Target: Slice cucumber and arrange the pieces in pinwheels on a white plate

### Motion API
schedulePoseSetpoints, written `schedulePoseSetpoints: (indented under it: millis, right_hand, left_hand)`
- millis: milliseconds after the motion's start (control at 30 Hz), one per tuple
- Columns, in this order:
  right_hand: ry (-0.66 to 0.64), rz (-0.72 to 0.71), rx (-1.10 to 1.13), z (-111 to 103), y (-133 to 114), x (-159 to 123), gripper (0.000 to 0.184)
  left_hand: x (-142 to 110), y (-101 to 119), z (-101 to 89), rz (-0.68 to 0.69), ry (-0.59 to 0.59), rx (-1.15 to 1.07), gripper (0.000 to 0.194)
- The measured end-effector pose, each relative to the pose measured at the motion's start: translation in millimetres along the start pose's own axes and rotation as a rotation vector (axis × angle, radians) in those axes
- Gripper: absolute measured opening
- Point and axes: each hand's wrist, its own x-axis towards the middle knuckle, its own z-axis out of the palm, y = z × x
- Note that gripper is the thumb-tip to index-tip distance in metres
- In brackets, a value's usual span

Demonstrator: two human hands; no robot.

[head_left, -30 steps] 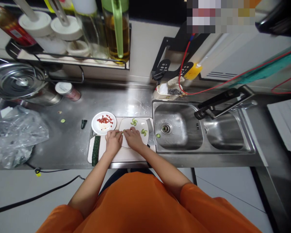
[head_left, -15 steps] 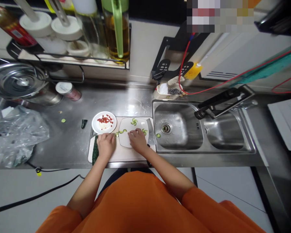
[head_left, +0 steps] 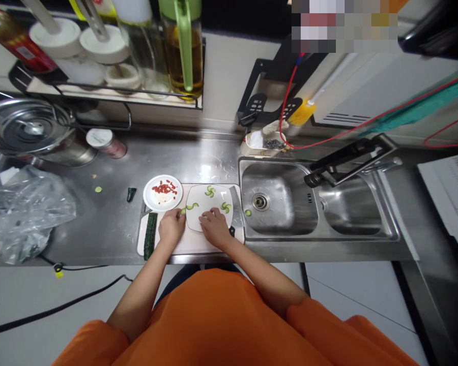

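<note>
Left hand [head_left: 171, 227] at cucumber slices [head_left: 182, 211], pinch unclear; right hand [head_left: 217, 230] loosely spread over square plate [head_left: 197, 195].

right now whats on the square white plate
On the square white plate sit a pinwheel of green slices at the far edge, another cluster at the right, and curved slices at the left. Whatever lies beneath the right hand is covered.

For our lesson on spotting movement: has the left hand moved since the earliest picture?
Yes: the left hand has moved left, judged against the square plate, away from its middle.
</note>
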Motion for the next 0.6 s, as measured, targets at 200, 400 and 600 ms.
schedulePoseSetpoints:
  millis: [200, 400, 600]
  right_hand:
    - [-0.01, -0.009, 0.036, 1, 0, 1, 0.025]
    - [0.016, 0.017, 0.169, 3, 0, 9, 0.024]
    - [0.109, -0.003, 0.346, 6, -2, 19, 0.026]
  left_hand:
    - [1, 1, -1.7, -0.061, 0.014, -0.145, 0.015]
    - [-7, 0, -16.2, -0.113, 0.01, -0.326, 0.017]
    - [-13, 1, -26.5, 0.083, -0.171, -0.518, 0.02]
